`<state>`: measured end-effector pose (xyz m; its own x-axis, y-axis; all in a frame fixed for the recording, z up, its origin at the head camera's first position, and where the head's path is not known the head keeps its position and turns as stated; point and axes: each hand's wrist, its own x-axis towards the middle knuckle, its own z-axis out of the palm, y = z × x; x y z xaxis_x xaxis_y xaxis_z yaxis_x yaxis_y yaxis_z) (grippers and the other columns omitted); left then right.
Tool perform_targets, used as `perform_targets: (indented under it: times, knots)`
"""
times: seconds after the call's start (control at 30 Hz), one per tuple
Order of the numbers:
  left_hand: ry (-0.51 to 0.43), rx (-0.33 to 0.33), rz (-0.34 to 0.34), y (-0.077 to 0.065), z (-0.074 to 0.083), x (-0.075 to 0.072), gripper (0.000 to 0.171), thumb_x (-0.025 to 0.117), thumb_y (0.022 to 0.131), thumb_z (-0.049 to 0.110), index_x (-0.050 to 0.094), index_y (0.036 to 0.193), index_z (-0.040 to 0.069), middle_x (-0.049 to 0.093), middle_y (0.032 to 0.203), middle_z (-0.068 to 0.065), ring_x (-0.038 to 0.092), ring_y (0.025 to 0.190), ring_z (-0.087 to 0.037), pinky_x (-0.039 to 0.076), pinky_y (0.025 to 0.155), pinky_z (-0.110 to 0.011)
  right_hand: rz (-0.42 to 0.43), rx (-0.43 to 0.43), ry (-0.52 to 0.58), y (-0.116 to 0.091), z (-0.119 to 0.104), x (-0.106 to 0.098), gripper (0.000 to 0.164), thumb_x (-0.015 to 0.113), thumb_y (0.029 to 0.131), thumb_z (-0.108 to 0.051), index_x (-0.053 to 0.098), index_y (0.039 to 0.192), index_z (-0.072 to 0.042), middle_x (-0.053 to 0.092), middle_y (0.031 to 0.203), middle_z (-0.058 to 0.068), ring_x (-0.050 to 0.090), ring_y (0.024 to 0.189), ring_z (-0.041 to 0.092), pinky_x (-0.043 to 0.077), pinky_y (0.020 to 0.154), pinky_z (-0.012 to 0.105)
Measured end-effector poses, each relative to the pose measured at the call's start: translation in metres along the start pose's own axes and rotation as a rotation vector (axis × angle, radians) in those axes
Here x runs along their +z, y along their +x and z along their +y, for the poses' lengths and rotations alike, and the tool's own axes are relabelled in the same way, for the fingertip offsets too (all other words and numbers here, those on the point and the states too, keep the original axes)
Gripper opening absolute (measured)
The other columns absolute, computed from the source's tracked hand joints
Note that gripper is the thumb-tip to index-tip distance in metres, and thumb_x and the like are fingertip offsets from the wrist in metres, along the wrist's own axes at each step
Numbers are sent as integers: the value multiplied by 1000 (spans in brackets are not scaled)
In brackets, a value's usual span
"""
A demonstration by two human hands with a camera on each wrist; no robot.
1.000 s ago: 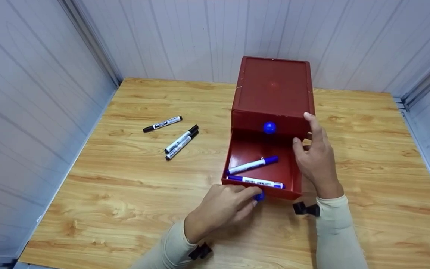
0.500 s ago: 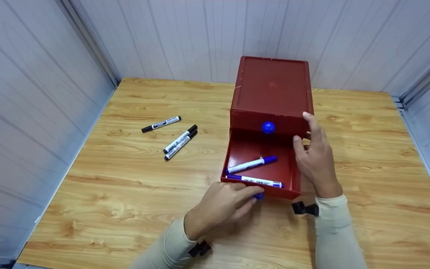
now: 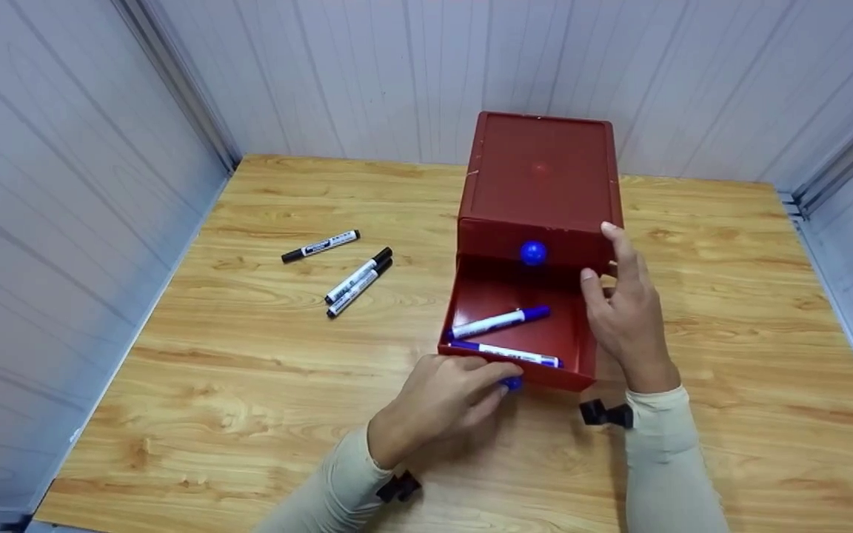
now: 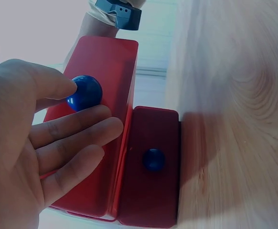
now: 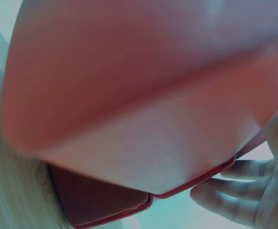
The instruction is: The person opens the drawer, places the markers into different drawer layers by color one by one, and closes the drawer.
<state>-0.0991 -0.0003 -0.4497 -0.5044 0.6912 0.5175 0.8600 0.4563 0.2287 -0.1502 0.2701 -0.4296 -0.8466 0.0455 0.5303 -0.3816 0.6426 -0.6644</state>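
My left hand [image 3: 441, 396] pinches the round blue knob [image 4: 85, 93] of a pulled-out drawer [image 3: 526, 285] between thumb and forefinger; its other fingers are extended along the red front in the left wrist view. Two white markers with blue caps lie in the drawer, one slanted marker [image 3: 489, 325] and one along the front wall, the front marker [image 3: 519, 357]. My right hand [image 3: 630, 326] rests against the right front side of the dark red drawer cabinet [image 3: 541, 174], its forefinger extended to the top corner and its thumb beside the drawer.
Three white markers with black caps lie left on the wooden table [image 3: 249, 414]: a single marker [image 3: 320, 246] and a side-by-side pair [image 3: 358, 283]. Above the pulled-out drawer is a closed one with a blue knob [image 3: 534, 252]; a closed lower drawer [image 4: 153, 200] sits beneath. Pale panels surround the table.
The drawer has slid slightly inward over the last half second, my left hand moving with its knob. The right hand and the markers on the table stay put.
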Motion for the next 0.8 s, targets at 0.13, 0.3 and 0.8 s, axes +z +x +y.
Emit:
perform_targets:
  times: [0.13,0.3,0.8]
  knots:
    - [-10,-4,35,1,-5,1,24,65,96,26,71,119,24,71,91,8,63,70,-4,48,54,-23,0,7,-4,0,-1,0,60,56,100,-15,33,153,-28,49,138,19,61,107,36,58,75,52]
    - [-19,-14,58,5,-9,2,25,66,95,26,71,119,24,70,89,8,61,68,-4,47,53,-24,1,10,-4,0,-2,0,60,57,99,-15,33,153,-28,48,139,19,61,107,37,58,75,52]
    - [-17,-50,45,12,-13,6,26,70,93,31,72,118,27,72,93,9,63,69,-4,47,53,-25,-8,23,-14,-1,-2,0,64,58,98,-14,32,154,-29,48,137,21,61,107,39,57,75,55]
